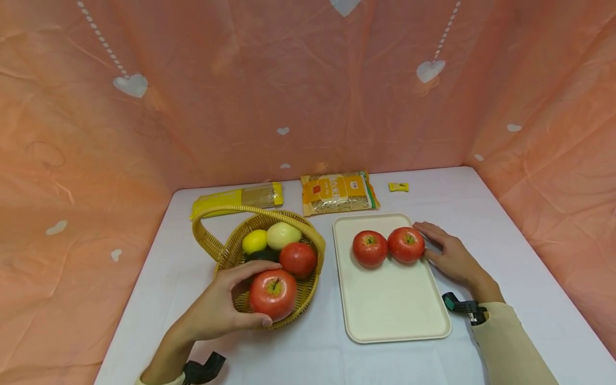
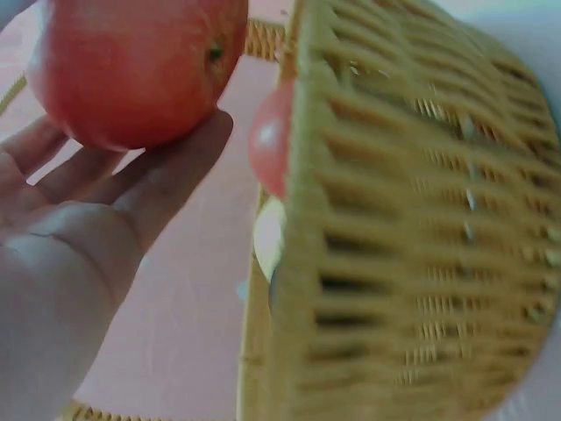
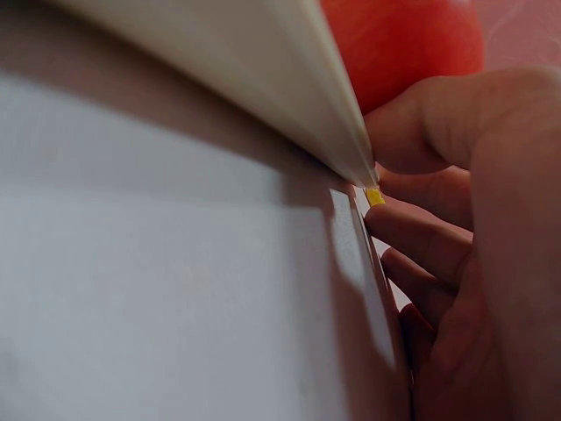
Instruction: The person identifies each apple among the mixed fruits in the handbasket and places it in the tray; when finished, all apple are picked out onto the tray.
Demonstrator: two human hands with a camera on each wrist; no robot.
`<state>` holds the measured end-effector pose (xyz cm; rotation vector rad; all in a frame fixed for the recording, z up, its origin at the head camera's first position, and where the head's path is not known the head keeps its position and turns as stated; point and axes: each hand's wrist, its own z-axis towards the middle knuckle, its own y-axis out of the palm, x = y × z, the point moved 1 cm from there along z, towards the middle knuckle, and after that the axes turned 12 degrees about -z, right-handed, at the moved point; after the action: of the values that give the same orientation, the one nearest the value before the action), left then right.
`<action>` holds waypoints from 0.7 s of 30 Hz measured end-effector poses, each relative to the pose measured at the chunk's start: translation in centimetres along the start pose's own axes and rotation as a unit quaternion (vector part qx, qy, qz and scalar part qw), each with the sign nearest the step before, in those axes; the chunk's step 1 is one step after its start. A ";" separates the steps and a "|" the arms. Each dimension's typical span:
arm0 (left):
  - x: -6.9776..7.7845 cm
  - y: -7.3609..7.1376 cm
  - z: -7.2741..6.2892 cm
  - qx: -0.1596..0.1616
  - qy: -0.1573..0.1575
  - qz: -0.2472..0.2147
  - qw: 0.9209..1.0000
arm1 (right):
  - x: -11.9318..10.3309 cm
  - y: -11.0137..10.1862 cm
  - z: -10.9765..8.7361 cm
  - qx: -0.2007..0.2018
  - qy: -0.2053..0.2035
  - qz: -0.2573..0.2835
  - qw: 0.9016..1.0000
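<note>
My left hand (image 1: 221, 302) grips a red apple (image 1: 272, 294) between thumb and fingers over the near side of a wicker basket (image 1: 308, 299). In the left wrist view the apple (image 2: 140, 70) is beside the basket's rim. Inside the basket lie a red round fruit (image 1: 298, 260), a yellow lemon (image 1: 255, 241), a pale round item (image 1: 284, 236) and a dark green item (image 1: 262, 255), partly hidden. At the right edge of a cream tray (image 1: 394, 310), my right hand (image 1: 449, 256) has its fingers loosely bent beside an apple (image 1: 406, 245). Another apple (image 1: 370, 249) sits to its left.
Along the back of the table lie a yellow packet of noodles (image 1: 240, 198), an orange-and-clear bag of grain (image 1: 339, 193) and a small yellow wrapped sweet (image 1: 398, 187). The basket's handle (image 1: 207, 235) arches over its far side. A pink curtain (image 1: 308, 96) stands behind.
</note>
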<state>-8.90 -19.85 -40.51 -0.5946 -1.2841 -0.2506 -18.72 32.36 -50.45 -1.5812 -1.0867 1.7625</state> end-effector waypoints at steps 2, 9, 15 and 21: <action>0.3 0.5 0.2 -0.016 0.013 -0.026 0.999 | -0.1 0.0 0.0 0.001 -0.002 0.000 1.000; 0.7 3.0 2.0 -0.066 0.045 -0.041 0.996 | 0.0 0.0 0.0 0.001 -0.004 -0.001 1.000; 0.6 6.2 4.2 -0.104 0.074 -0.049 0.991 | 0.1 -0.1 0.0 -0.003 -0.005 0.001 1.000; 0.3 9.3 6.4 -0.117 0.048 -0.057 0.990 | 0.1 0.0 0.1 -0.004 -0.005 0.002 1.000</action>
<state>-9.51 -8.66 -41.80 -0.7004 -1.2062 -0.5241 -18.80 32.42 -50.45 -1.5826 -1.0977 1.7725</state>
